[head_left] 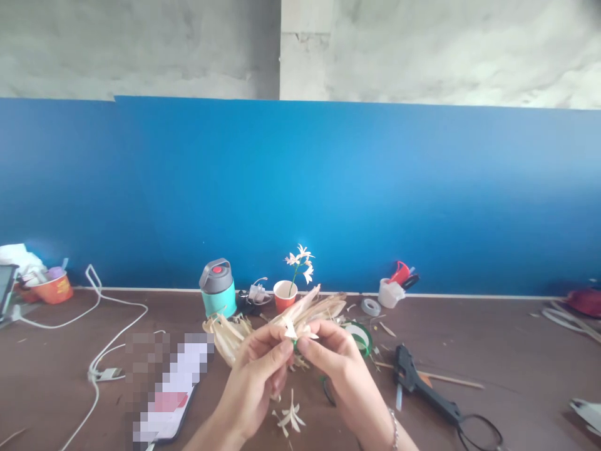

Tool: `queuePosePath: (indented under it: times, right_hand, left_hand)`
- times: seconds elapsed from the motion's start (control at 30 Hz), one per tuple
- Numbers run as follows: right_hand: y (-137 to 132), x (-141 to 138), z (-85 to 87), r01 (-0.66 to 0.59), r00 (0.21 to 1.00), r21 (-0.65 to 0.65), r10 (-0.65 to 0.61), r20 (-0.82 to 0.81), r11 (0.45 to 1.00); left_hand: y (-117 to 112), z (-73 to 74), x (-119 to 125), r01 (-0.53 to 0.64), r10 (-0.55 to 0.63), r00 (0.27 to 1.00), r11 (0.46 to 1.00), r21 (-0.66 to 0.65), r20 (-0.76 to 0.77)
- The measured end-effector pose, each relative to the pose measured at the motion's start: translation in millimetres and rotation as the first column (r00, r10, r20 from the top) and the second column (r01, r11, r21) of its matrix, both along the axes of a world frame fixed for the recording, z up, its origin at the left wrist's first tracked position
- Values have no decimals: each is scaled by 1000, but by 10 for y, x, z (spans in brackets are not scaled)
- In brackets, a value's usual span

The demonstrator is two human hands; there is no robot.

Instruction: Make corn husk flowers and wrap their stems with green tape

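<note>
Between my fingertips is a small cream-coloured husk flower (292,330) with a bit of green at its base. My left hand (260,363) pinches it from the left, and my right hand (331,357) pinches it from the right. Dried corn husks (323,307) lie behind my hands, with more husks (230,335) to the left. Below my hands, another cream husk flower (292,416) rests on the table. Beyond the husks, an orange paper cup (284,294) holds a finished-looking spray of pale flowers (300,258) on a green stem.
A glue gun (422,385) lies at right, near a thin stick (451,378) and green tape (364,338). To the left are a phone (173,394) and a white cable (101,351). A teal flask (218,294) and a white cup (390,293) stand by the blue partition (328,188).
</note>
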State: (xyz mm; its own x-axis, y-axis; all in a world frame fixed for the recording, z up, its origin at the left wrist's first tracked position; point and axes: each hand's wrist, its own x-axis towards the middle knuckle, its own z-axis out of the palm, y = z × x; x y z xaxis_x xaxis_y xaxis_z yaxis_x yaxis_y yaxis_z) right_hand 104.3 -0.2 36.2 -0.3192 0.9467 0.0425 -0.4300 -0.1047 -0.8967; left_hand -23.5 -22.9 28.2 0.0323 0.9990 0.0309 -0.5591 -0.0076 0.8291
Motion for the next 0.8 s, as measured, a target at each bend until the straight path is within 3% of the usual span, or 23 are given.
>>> queuePosePath:
  times: [0.3,0.6,0.8]
  right_hand:
    - [45,16,-52,-88,994,-25,86,-73,996]
    - [43,19,-36,-119,988,104,128,-85,987]
    - [34,18,-13,-133,987,131,144,-70,982]
  left_hand:
    - [12,-6,-41,135,-128,989,984,-116,71]
    - [34,-7,-103,413,-352,892,889,-195,284]
    - [29,10,-86,346,-300,925,920,-185,234]
